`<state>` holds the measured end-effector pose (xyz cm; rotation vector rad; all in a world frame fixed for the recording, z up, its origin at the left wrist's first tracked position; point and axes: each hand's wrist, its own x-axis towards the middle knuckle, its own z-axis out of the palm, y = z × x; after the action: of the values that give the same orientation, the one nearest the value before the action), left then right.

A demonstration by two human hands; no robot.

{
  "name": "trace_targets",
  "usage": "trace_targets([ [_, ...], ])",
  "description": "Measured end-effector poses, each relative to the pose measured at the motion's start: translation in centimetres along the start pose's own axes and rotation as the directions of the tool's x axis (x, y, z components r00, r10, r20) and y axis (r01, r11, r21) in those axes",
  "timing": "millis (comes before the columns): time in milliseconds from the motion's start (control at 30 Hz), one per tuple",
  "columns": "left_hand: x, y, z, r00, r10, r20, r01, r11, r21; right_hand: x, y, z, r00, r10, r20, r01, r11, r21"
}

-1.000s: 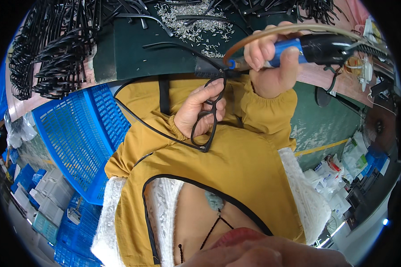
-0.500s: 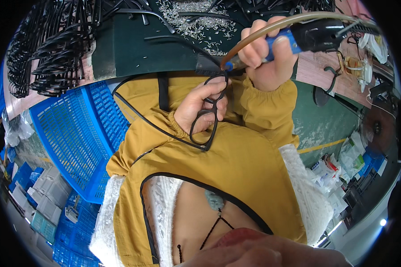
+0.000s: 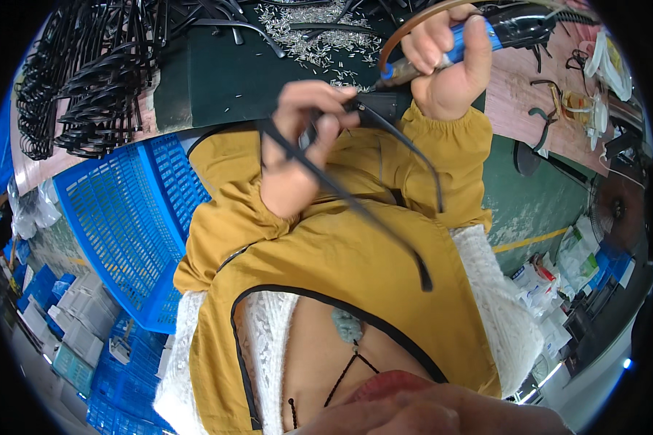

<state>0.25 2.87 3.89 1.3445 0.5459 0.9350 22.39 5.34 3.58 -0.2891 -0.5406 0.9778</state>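
Observation:
My left hand [image 3: 290, 152], slightly blurred, is closed around the front of a black eyeglass frame [image 3: 352, 206] at the table's near edge. Both of its temples stick out toward me, one long across my yellow apron and one toward my right sleeve. The lens rims are mostly hidden by my fingers. In my right hand [image 3: 450, 83] is a blue and black powered screwdriver [image 3: 526, 27], with a brown hose [image 3: 413, 25] curving to its tip. That tip points down-left and stands apart from the frame.
Small silvery screws [image 3: 319, 51] are scattered over the dark green table mat [image 3: 210, 80]. Black eyeglass frames [image 3: 101, 94] pile up at the left. Loose black temples [image 3: 250, 32] lie at the back. A blue plastic basket [image 3: 116, 210] stands below the table's left edge.
The eyeglass frame has been turned, so its temples now point toward me, and my left hand has moved up and left. My right hand has drawn the screwdriver up and away from the frame.

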Motion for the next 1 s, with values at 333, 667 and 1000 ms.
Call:
trace_targets([
  [333,-3.7,-1.2,-0.6,0.989,0.072,0.128,-0.107,0.949,0.297,-2.3,-0.5,1.5,0.990,0.138,0.018,-0.125,0.940,-0.317],
  [667,-3.4,-3.2,-0.2,0.966,0.251,0.059,-0.258,0.943,0.209,-2.2,0.2,1.5,0.976,0.215,-0.029,-0.214,0.939,-0.269],
  [1000,-0.3,4.6,-6.8,0.787,-0.569,-0.238,0.512,0.818,-0.262,-1.3,-4.5,0.0,0.978,0.004,-0.208,-0.080,0.930,-0.358],
])
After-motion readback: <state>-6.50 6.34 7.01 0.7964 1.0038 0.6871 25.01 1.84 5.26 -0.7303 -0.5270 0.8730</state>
